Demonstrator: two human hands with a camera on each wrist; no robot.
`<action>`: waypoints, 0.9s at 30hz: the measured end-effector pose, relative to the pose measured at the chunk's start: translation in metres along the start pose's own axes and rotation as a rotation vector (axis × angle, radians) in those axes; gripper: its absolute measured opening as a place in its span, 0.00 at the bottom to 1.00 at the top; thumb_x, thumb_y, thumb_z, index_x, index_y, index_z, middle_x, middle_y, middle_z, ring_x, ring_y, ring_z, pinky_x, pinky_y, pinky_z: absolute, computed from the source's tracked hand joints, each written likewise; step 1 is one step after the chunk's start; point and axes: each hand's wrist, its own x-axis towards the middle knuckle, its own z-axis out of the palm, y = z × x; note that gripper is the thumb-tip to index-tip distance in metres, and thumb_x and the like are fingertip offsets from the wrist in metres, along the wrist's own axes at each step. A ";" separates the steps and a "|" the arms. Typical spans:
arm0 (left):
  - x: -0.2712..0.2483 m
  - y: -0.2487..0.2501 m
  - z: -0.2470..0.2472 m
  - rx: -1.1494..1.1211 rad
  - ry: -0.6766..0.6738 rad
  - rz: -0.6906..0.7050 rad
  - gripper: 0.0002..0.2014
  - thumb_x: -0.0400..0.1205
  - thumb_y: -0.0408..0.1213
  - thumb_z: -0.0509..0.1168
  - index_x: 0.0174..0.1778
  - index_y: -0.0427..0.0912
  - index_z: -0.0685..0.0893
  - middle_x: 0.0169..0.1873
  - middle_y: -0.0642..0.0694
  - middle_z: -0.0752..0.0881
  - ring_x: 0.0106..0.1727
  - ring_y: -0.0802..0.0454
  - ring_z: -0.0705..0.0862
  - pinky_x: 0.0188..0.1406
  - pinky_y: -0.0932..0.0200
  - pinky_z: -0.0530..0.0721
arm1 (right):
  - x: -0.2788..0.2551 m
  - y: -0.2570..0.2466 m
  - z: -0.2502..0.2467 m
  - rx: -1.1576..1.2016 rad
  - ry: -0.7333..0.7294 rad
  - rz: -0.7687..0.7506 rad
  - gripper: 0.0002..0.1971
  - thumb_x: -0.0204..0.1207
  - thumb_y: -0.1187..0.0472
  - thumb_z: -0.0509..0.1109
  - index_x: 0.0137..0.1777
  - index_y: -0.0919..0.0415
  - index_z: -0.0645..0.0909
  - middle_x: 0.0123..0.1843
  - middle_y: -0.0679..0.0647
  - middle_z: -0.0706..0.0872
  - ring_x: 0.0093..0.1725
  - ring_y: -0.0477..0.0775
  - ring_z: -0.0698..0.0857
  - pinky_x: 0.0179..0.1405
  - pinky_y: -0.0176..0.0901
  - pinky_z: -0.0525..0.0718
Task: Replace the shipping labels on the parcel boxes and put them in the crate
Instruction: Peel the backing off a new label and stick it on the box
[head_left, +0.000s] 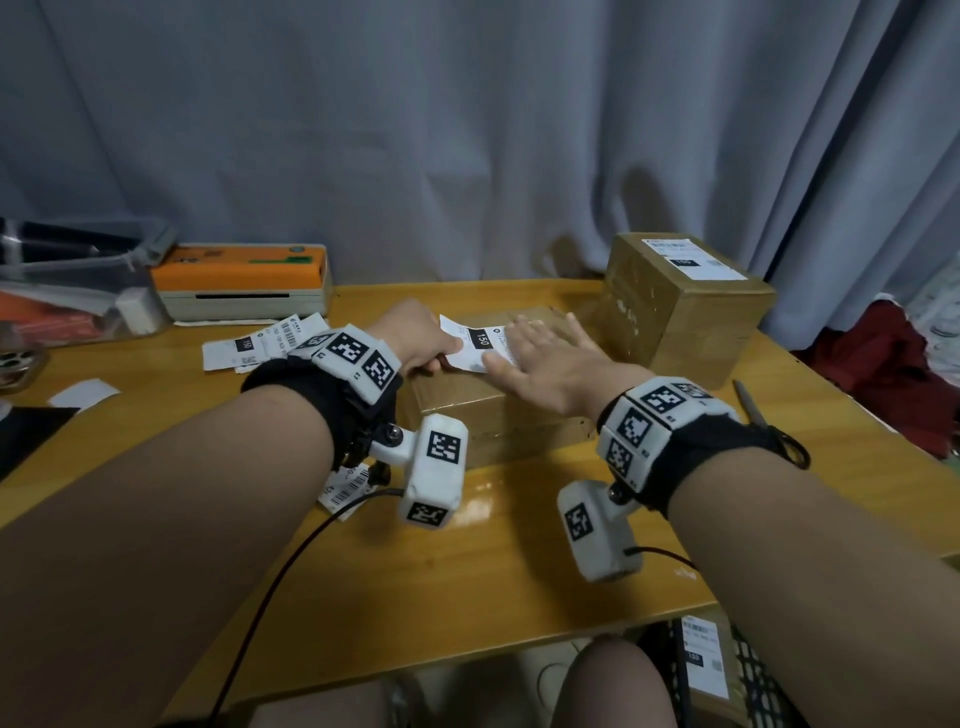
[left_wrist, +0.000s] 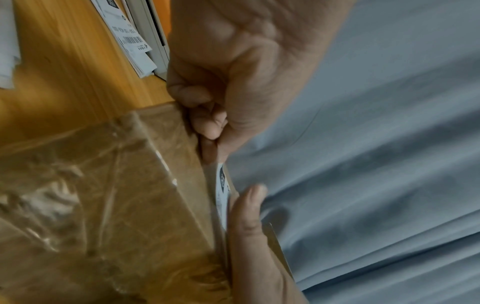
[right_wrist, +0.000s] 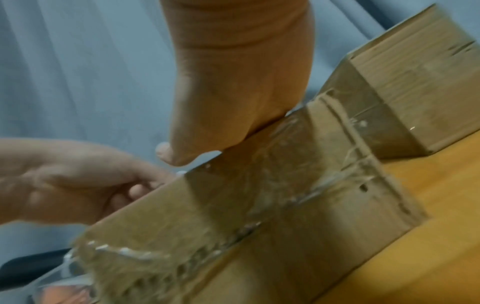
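A flat tape-wrapped cardboard box (head_left: 467, 415) lies mid-table. A white shipping label (head_left: 475, 343) sits on its top face. My left hand (head_left: 441, 353) pinches the label's left end at the box's edge; the left wrist view shows that pinch (left_wrist: 207, 133) on the label (left_wrist: 223, 195). My right hand (head_left: 530, 338) lies flat with straight fingers on the label's right part, palm down on the box (right_wrist: 259, 226). A taller box (head_left: 685, 306) with its own label (head_left: 691, 258) stands at the back right. A black mesh crate (head_left: 753, 675) under the table's right front holds a labelled box (head_left: 701, 654).
An orange-topped label printer (head_left: 244, 280) stands at the back left, with loose labels (head_left: 265, 343) in front of it. A clear plastic bin (head_left: 78, 280) fills the far left. Scissors (head_left: 753, 410) lie near the right edge. A grey curtain (head_left: 467, 130) hangs behind.
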 end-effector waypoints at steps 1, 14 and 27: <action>0.000 0.000 0.000 -0.003 0.005 -0.001 0.07 0.81 0.36 0.66 0.38 0.39 0.80 0.25 0.45 0.80 0.24 0.54 0.75 0.25 0.62 0.71 | 0.000 -0.008 0.001 0.028 -0.009 -0.037 0.40 0.79 0.33 0.31 0.84 0.57 0.41 0.86 0.52 0.41 0.84 0.48 0.40 0.81 0.57 0.32; -0.009 0.013 -0.011 0.613 0.202 0.265 0.17 0.85 0.44 0.57 0.59 0.32 0.79 0.50 0.39 0.83 0.55 0.41 0.82 0.47 0.54 0.77 | 0.005 0.020 0.006 0.156 0.052 -0.078 0.26 0.87 0.50 0.42 0.84 0.50 0.48 0.86 0.47 0.46 0.85 0.47 0.45 0.83 0.53 0.39; -0.015 -0.022 0.000 0.806 -0.226 0.132 0.29 0.85 0.59 0.34 0.82 0.58 0.37 0.81 0.59 0.34 0.83 0.49 0.36 0.77 0.32 0.31 | 0.003 0.029 0.005 0.117 0.043 0.012 0.27 0.87 0.47 0.40 0.84 0.51 0.43 0.86 0.47 0.42 0.84 0.46 0.42 0.81 0.56 0.36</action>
